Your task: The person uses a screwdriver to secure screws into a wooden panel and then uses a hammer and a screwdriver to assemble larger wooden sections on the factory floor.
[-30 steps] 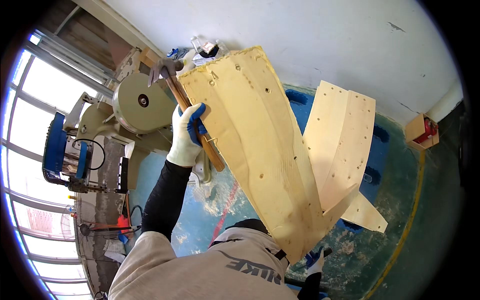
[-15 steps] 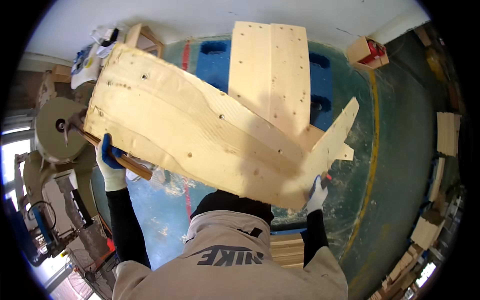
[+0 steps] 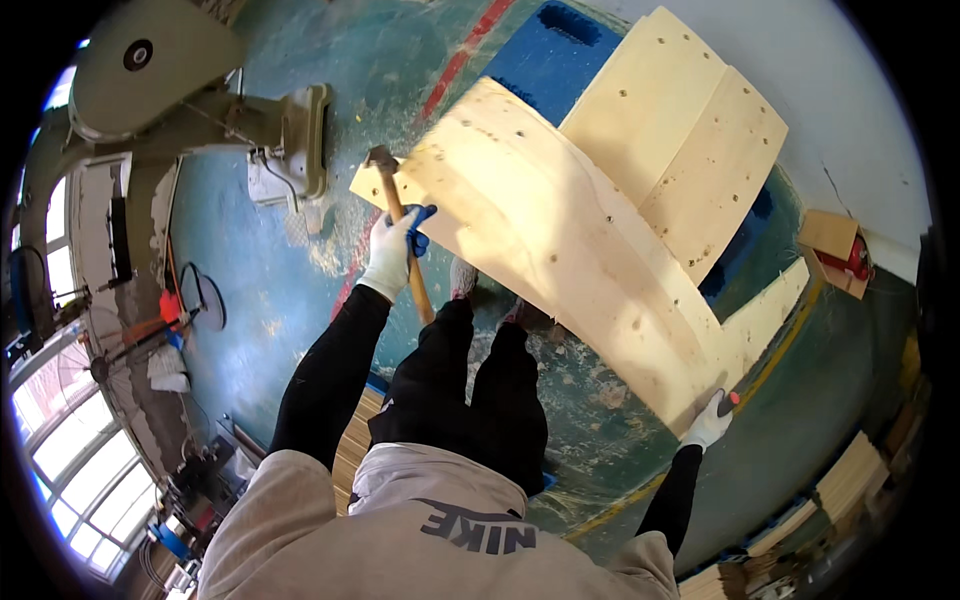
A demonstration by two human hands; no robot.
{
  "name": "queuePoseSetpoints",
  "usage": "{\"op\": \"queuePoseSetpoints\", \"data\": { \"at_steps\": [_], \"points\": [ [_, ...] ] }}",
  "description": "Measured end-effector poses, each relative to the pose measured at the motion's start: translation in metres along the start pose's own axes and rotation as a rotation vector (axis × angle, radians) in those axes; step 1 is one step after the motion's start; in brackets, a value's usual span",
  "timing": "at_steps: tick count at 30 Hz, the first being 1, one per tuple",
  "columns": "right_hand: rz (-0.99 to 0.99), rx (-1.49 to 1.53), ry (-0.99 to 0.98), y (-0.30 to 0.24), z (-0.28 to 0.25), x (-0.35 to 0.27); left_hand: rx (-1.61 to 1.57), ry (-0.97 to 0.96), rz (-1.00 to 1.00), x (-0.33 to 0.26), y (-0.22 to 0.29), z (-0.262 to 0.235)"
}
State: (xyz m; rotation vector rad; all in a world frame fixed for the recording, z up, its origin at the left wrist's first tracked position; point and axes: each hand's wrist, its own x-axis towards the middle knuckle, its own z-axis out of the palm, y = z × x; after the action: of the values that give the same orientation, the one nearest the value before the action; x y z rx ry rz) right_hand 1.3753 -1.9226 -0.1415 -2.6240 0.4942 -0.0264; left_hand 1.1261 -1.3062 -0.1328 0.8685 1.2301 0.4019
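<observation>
A: Left hand, gloved, fist wrapped around the hammer handle; the same hand looks pressed to the near end of the long board. Head of the hammer sits at the board's corner.

B: Right hand?

A: Gloved too, fingers curled onto the far lower corner of the board. We can't see whether the thumb wraps under. Something small and red shows at the fingertips; can't tell what.

B: So where's the board?

A: Off the floor, carried between both hands in front of our legs, slanting from upper left to lower right. Beyond it a second wide board lies on a blue pallet.

B: Risks?

A: Our guess: the left hand does two jobs, hammer plus board. If that grip loosens, either one drops toward our feet. The right hold is only on a corner, so a twist of the long panel could lever it out.

B: Anything nearby to hit?

A: Machine on the left, near the board's left end. Swinging that end could clip it. Floor has sawdust and scraps, so footing may be poor.
</observation>
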Motion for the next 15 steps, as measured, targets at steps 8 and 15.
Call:
{"op": "queuePoseSetpoints", "data": {
  "at_steps": [8,15],
  "points": [
    [-0.615,-0.130,-0.648,-0.142,0.104,-0.092,0.276,0.165,0.152,-0.003,-0.074,-0.019],
    [-0.686,-0.312,-0.602,-0.163,0.155,-0.131,0.723,0.091,0.227,0.083,-0.052,-0.018]
  ]
}}
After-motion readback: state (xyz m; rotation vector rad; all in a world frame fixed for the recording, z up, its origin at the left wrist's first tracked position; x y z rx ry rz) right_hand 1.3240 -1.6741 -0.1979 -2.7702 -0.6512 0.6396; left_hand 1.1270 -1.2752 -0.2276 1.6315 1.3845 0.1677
